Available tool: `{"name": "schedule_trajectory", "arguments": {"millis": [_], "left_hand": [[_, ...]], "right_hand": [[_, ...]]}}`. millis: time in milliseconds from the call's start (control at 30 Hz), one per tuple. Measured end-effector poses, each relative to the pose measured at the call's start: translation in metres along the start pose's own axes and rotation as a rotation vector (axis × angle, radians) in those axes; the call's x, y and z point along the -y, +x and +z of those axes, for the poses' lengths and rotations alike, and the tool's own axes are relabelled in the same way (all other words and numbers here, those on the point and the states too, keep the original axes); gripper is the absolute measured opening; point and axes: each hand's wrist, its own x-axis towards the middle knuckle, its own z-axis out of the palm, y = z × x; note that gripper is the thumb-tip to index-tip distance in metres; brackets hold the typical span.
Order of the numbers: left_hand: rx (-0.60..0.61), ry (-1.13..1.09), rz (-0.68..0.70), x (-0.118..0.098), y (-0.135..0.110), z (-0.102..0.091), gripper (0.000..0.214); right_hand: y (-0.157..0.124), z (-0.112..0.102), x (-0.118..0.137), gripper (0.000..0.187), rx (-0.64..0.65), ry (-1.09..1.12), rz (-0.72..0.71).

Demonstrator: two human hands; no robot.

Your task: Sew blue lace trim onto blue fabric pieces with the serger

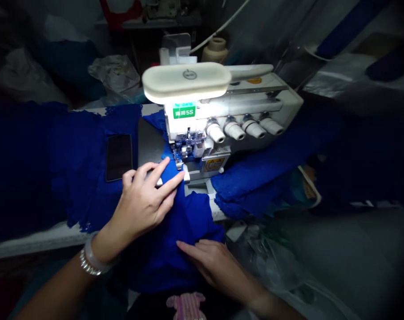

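The blue fabric (pixel 185 222) is spread over the table (pixel 35 240) and is passed under the presser foot (pixel 179 161) of an overlock machine (pixel 248 95). Just beside the foot, the cloth is pressed by the left hand (pixel 143 200), its fingers held apart and nothing pinched. The right hand (pixel 215 266) is laid flat on the fabric nearer the body, its fingers together, without a grip. A bracelet (pixel 90 260) is worn on the left wrist, and a phone (pixel 118 158) is lying left of the machine.
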Motion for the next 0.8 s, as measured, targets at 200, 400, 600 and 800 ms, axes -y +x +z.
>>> {"name": "schedule_trajectory", "arguments": {"millis": [200,400,600,800], "left_hand": [[-0.260,-0.247,0.006,-0.006,-0.026,0.005,0.038],[-0.305,-0.660,0.026,-0.030,-0.053,0.000,0.031],[0.249,-1.307,-0.277,-0.052,-0.041,0.010,0.026],[0.753,-2.089,-0.554,-0.087,0.005,0.029,0.075]], "right_hand": [[0.000,-0.052,-0.027,0.031,-0.667,-0.589,-0.271],[0.017,-0.100,-0.055,0.017,-0.740,-0.990,-0.189],[0.017,-0.107,-0.053,0.014,-0.889,-0.781,-0.239],[0.013,-0.112,-0.020,0.016,-0.895,-0.722,-0.164]]}}
